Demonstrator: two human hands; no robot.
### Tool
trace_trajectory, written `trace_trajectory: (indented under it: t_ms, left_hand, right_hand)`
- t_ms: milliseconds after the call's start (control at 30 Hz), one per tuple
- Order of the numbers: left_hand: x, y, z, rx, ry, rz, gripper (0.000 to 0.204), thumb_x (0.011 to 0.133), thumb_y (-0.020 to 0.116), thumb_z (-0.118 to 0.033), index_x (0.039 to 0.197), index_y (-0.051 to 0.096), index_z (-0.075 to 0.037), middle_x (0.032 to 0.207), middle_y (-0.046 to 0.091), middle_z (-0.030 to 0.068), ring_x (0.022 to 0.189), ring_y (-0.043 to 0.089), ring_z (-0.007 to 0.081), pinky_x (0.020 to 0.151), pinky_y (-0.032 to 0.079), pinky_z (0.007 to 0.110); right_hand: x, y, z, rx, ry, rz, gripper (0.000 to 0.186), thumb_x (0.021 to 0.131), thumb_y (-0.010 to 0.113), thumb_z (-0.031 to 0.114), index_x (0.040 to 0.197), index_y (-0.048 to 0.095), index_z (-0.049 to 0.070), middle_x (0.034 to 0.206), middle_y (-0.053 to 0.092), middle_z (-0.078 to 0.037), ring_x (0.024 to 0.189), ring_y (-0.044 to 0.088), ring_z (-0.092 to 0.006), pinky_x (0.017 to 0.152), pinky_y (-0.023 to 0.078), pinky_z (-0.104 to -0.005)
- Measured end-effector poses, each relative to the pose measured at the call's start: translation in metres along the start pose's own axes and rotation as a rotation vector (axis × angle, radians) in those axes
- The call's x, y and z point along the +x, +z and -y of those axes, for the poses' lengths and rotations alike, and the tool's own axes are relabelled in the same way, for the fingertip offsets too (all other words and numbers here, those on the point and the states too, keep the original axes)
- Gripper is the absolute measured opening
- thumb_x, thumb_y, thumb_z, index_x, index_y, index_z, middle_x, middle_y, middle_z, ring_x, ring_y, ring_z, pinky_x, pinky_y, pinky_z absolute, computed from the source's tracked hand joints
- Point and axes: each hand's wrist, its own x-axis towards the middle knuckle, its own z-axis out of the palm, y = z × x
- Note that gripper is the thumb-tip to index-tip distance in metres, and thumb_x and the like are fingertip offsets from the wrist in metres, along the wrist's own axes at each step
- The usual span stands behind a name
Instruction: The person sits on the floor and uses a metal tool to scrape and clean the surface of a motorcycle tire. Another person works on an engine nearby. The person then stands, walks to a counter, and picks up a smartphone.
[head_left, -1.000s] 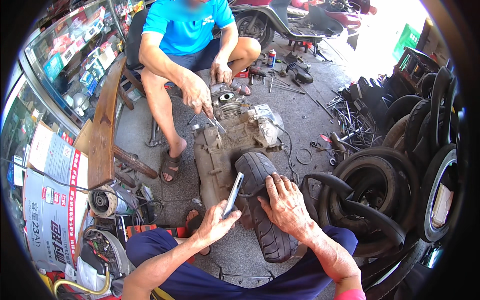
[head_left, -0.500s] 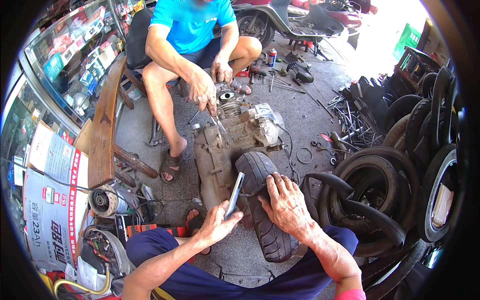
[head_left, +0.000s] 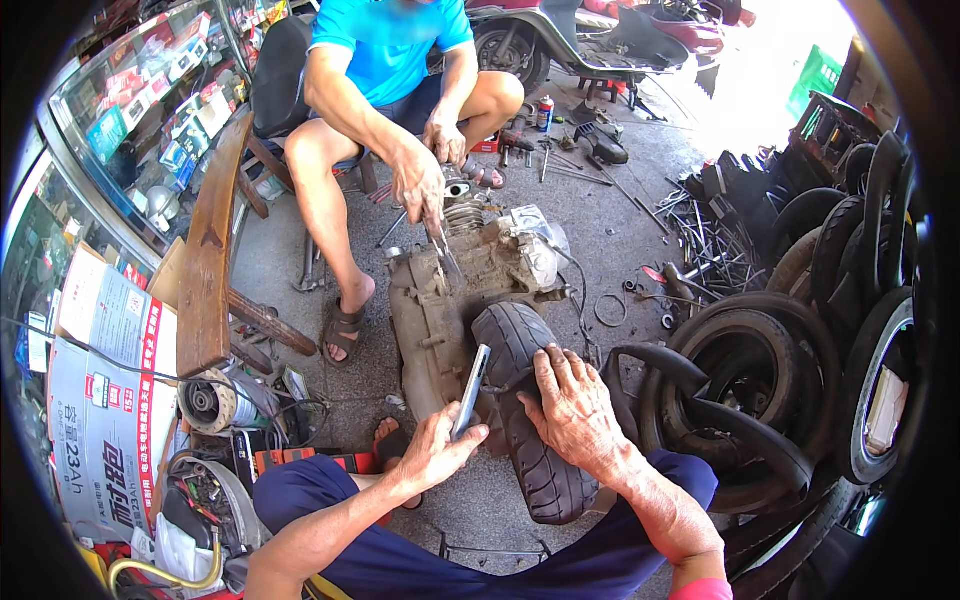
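A slim, flat silver bar (head_left: 471, 388) points up and away from my left hand (head_left: 440, 450), whose fingers are closed round its lower end. I cannot tell its exact kind. My right hand (head_left: 577, 411) lies on the tread of a black scooter wheel (head_left: 545, 470), fingers stretched out over the rubber. The wheel stands between my knees, joined to a dirty scooter engine (head_left: 430, 310) on the floor. Across from me, a person in a blue shirt holds a metal tool (head_left: 446, 258) against the engine's top with one hand (head_left: 418, 190); the tool looks like pliers.
Loose tyres (head_left: 740, 370) and a heap of metal rods (head_left: 705, 245) lie to the right. On the left are a wooden bench (head_left: 215, 260), a cardboard box (head_left: 100, 400) and a glass cabinet (head_left: 130, 100). A scooter (head_left: 570, 40) stands behind.
The other person's tool hand has shifted slightly right and down over the engine, and the tool has turned a little. My hands are almost still.
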Motion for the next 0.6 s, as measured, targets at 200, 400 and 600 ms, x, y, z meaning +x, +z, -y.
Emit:
trace_trajectory:
  t_ms: [200, 400, 600]
  left_hand:
    - [-0.001, 0.000, -0.001, 0.025, -0.009, 0.001, 0.033, 0.095, 0.065, -0.030, 0.091, 0.052, -0.001, 0.061, 0.058, 0.0065, 0.053, 0.061, 0.0152, 0.050, 0.049, 0.033]
    - [0.010, -0.015, -0.014, -0.051, -0.007, -0.055, 0.023, 0.095, 0.061, -0.023, 0.102, 0.061, -0.002, 0.062, 0.055, -0.0018, 0.048, 0.048, 0.0050, 0.042, 0.038, 0.022]
    - [0.085, -0.039, -0.047, -0.285, 0.008, -0.191, 0.020, 0.092, 0.064, -0.020, 0.095, 0.060, 0.000, 0.064, 0.056, 0.0001, 0.046, 0.049, 0.0067, 0.040, 0.038, 0.022]
  right_hand:
    - [0.000, 0.000, 0.001, 0.005, -0.005, -0.004, 0.058, 0.090, 0.067, 0.028, 0.132, 0.048, -0.007, 0.131, 0.054, -0.028, 0.120, 0.053, -0.0427, 0.103, 0.042, -0.0490]
    - [-0.002, 0.003, -0.002, -0.017, -0.028, -0.027, 0.058, 0.090, 0.065, 0.029, 0.132, 0.048, -0.008, 0.130, 0.054, -0.029, 0.118, 0.054, -0.0427, 0.097, 0.044, -0.0507]
    - [-0.002, 0.005, -0.004, -0.028, -0.027, -0.042, 0.057, 0.090, 0.065, 0.030, 0.130, 0.049, -0.008, 0.128, 0.055, -0.029, 0.116, 0.055, -0.0425, 0.094, 0.045, -0.0516]
